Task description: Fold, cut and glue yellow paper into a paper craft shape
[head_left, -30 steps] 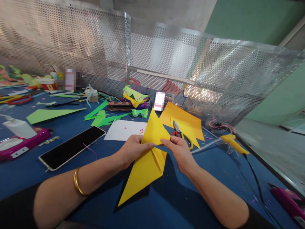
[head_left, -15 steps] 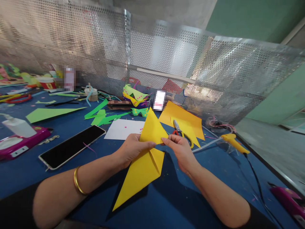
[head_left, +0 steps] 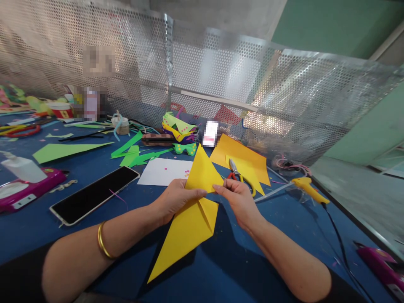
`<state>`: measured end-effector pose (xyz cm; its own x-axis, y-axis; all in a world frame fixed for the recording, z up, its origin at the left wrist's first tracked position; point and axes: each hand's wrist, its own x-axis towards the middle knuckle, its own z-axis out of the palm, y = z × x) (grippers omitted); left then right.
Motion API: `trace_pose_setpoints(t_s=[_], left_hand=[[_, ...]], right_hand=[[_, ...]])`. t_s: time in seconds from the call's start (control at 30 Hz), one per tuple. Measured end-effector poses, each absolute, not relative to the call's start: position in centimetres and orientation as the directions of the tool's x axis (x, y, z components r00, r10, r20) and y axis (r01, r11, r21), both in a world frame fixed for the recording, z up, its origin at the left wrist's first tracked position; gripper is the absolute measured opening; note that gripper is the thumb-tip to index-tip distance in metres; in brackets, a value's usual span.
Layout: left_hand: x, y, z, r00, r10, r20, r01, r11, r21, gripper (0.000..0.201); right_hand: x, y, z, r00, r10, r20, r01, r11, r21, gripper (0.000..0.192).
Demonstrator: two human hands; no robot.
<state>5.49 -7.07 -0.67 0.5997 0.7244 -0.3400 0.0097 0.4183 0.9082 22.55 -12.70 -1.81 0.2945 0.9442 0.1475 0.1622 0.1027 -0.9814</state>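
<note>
Both forearms reach forward over the blue table (head_left: 240, 269). The left hand (head_left: 175, 198) and right hand (head_left: 240, 201) meet above it, fingertips pinched together.

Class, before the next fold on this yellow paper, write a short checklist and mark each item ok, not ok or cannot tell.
1. Left hand pinches the yellow paper: ok.
2. Right hand pinches it opposite: ok.
3. Long point free, aimed toward the person: ok.
4. Crease sharp along its length: cannot tell.
5. Scissors clear of both hands, on the orange sheet: ok.
6. Phone clear of the paper: ok.
</note>
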Motion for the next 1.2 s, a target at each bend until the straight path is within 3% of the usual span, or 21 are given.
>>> trace_pose_setpoints(t_s=[0.63,0.8,1.03,1.2], left_hand=[[5.42,-7.03,-0.55,0.600,0.735,-0.317,-0.028,0.415,0.909,0.027],[5.37,-6.92,-0.38,0.582,0.749,-0.316,-0.062,0.428,0.902,0.030],[5.39,-6.85,-0.53,0.581,0.744,-0.329,-0.048,0.435,0.899,0.030],[5.41,-6.83,-0.78,0.594,0.733,-0.330,-0.039,0.436,0.899,0.028]], right_hand=[[22.78,-12.44,-1.62,0.337,0.939,0.075,0.008,0.077,-0.997,0.025],[22.92,-12.29,-1.69,0.371,0.926,0.069,-0.046,0.092,-0.995,0.037],[23.00,-12.47,-1.46,0.343,0.936,0.074,0.055,0.059,-0.997,0.019],[22.84,-12.28,-2.04,0.349,0.924,0.156,0.113,0.123,-0.986,0.023]])
